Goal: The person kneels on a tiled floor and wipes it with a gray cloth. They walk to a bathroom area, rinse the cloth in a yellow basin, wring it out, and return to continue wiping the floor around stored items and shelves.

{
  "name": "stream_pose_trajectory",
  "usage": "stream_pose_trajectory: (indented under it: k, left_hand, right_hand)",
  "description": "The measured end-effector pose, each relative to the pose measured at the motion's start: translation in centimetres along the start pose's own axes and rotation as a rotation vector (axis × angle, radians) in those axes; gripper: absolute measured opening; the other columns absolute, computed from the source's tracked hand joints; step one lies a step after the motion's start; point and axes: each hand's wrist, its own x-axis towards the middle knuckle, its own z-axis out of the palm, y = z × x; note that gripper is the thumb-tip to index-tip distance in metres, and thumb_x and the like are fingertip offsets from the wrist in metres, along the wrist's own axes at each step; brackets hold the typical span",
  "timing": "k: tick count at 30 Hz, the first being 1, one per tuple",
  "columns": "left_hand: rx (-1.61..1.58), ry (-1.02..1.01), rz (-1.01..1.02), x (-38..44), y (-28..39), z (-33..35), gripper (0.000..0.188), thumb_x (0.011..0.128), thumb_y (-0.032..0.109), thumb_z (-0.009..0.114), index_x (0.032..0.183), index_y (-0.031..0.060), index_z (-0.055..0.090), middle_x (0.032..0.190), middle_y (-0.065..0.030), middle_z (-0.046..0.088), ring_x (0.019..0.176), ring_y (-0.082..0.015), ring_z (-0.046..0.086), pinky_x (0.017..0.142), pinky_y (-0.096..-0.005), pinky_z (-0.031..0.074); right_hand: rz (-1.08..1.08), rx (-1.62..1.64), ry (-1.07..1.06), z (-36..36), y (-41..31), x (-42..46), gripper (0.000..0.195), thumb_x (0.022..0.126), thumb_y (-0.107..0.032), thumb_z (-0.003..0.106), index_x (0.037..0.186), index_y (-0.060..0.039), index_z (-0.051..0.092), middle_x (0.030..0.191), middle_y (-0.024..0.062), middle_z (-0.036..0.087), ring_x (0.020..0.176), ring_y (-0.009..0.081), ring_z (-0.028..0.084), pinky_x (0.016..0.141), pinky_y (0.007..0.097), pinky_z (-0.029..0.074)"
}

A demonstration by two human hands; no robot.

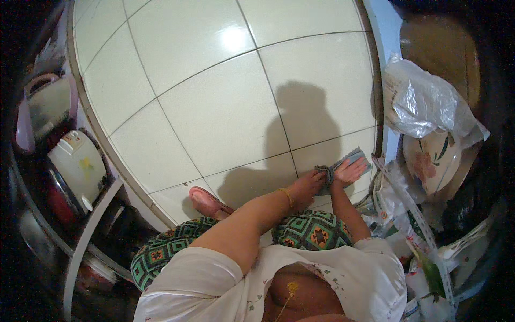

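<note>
A grey cloth with zigzag-cut edges lies on the white tiled floor by my right foot of the wall. Its near part is bunched up, and the fingers of my left hand are closed on that bunch. A gold-coloured bracelet circles my left wrist. My right hand rests against the spread part of the cloth, fingers extended and not curled around it. Both hands are low, close to the floor and beside each other. My left arm crosses in front of my patterned trousers.
A clear plastic bag and a flower-decorated plate-like object are at the right. Below them are several plastic packages behind a white perforated strip. A white appliance stands at the left. My slippered foot is on the tiles.
</note>
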Motion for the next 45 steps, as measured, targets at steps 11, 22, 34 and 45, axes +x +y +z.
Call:
stream_pose_trajectory:
  k: [11, 22, 34, 45]
  left_hand:
    - [-0.201, 0.706, -0.829, -11.8, -7.1, -5.6, 0.070, 0.080, 0.040, 0.063, 0.134, 0.0009, 0.041, 0.146, -0.0197, 0.028, 0.136, -0.0415, 0.020, 0.109, -0.0527, 0.023]
    - [0.001, 0.700, -1.755, -27.4, -9.5, 1.2, 0.073, 0.087, 0.043, 0.052, 0.144, 0.0038, 0.027, 0.147, -0.0223, 0.026, 0.136, -0.0391, 0.023, 0.109, -0.0529, 0.023]
    - [-0.429, 0.965, -1.729, -16.6, 3.0, 10.0, 0.067, 0.089, 0.044, 0.050, 0.141, 0.0066, 0.032, 0.144, -0.0165, 0.034, 0.133, -0.0346, 0.029, 0.109, -0.0530, 0.022]
    - [-0.119, 0.686, -0.974, -13.6, -6.5, -1.1, 0.065, 0.082, 0.047, 0.059, 0.130, 0.0051, 0.049, 0.140, -0.0135, 0.040, 0.130, -0.0404, 0.032, 0.110, -0.0524, 0.021]
  right_hand:
    - [-0.959, 0.064, -0.175, -4.1, -38.7, 3.9, 0.071, 0.087, -0.046, 0.052, 0.145, -0.0110, 0.030, 0.153, 0.0160, 0.019, 0.142, 0.0345, 0.013, 0.106, 0.0654, 0.013]
    - [-1.832, 0.251, -0.355, -6.6, -56.0, -27.6, 0.063, 0.089, -0.047, 0.047, 0.144, -0.0185, 0.033, 0.153, 0.0066, 0.023, 0.143, 0.0279, 0.015, 0.108, 0.0617, 0.013]
    - [-2.550, 0.365, -0.573, -4.3, -35.5, -33.8, 0.064, 0.084, -0.050, 0.053, 0.140, -0.0228, 0.039, 0.152, 0.0035, 0.026, 0.142, 0.0269, 0.014, 0.111, 0.0589, 0.006]
    - [-1.160, 0.246, -0.216, -4.5, -38.7, -4.8, 0.064, 0.084, -0.049, 0.051, 0.141, -0.0231, 0.038, 0.151, 0.0045, 0.030, 0.141, 0.0277, 0.021, 0.109, 0.0596, 0.014]
